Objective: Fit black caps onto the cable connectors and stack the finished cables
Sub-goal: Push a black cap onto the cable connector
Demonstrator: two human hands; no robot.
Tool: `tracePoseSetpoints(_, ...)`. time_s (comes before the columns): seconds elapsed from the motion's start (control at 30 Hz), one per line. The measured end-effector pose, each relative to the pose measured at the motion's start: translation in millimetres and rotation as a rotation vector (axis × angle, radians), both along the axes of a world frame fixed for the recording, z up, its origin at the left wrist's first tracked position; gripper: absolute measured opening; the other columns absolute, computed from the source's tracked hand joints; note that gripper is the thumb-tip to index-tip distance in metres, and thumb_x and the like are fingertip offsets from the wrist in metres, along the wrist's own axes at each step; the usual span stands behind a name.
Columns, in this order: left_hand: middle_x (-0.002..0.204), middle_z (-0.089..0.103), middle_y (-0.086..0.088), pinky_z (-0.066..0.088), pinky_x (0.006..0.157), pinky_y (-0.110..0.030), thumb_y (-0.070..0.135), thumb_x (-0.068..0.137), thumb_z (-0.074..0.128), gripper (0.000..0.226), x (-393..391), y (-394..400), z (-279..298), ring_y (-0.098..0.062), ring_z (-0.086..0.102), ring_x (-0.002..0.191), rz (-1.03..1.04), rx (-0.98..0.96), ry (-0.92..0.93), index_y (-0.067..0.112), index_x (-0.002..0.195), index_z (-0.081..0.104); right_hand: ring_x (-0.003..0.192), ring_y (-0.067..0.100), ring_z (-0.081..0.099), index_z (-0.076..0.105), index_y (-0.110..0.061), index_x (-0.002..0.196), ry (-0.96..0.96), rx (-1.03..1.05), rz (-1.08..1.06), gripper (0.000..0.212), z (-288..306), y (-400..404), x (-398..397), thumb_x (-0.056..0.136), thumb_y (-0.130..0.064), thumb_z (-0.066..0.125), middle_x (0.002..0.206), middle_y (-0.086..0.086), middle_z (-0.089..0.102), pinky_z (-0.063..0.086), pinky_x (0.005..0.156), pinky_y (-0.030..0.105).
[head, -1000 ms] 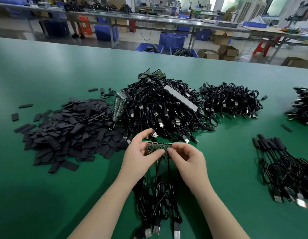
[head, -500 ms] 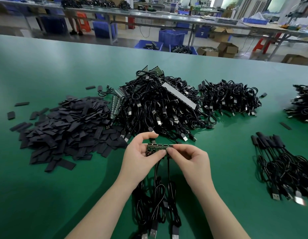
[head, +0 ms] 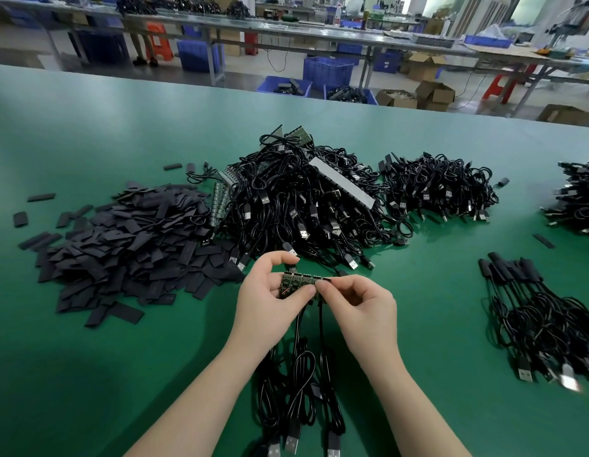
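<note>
Holding a short green circuit-board strip (head: 299, 283) above the green surface (head: 121, 374), head view: left hand (head: 270, 301) pinches its left end between thumb and fingers, right hand (head: 359, 305) pinches its right end. Black cables (head: 299, 377) hang from the strip down to the surface between the forearms, USB plugs toward the near edge. Loose black caps (head: 121, 252) lie in a heap to the left. Big tangle of uncapped cables (head: 306, 206) sits just beyond the hands, a smaller tangle (head: 441, 189) to its right. Capped cables (head: 534, 311) lie stacked at far right, well apart from the hands.
</note>
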State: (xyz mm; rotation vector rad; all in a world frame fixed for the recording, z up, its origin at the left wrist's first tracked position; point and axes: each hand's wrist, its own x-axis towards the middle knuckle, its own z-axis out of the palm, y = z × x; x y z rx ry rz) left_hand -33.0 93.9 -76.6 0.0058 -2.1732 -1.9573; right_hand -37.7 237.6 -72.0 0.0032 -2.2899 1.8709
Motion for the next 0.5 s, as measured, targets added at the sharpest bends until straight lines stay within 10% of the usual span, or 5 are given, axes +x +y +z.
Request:
tracePoseSetpoints(0.27, 0.07, 0.071, 0.006, 0.05, 0.052, -0.034, 0.011, 0.08, 0.076, 0.044, 0.5, 8.3, -0.1, -0.024, 0.06, 0.056, 0.106, -0.112, 0.052, 0.043, 0.089, 0.047, 0.062, -0.003, 0.061, 0.074, -0.027, 0.07, 0.053, 0.026, -0.075, 0.018, -4.4, -6.4, 2.7, 0.082, -0.016, 0.08, 0.068, -0.015, 0.071, 0.043, 0.06, 0.008)
tracePoseSetpoints(0.5, 0.095, 0.071, 0.015, 0.05, 0.066, -0.013, 0.025, 0.084, 0.072, 0.046, -4.8, -3.4, -14.6, 0.0, 0.065, 0.079, 0.042, -0.167, -0.061, 0.047, 0.113, 0.044, 0.066, 0.004, 0.061, 0.066, -0.026, 0.087, 0.255, -0.089, -0.356, 0.011, 10.5, 11.8, 2.4, 0.094, -0.018, 0.066, 0.079, -0.013, 0.068, 0.048, 0.061, 0.018)
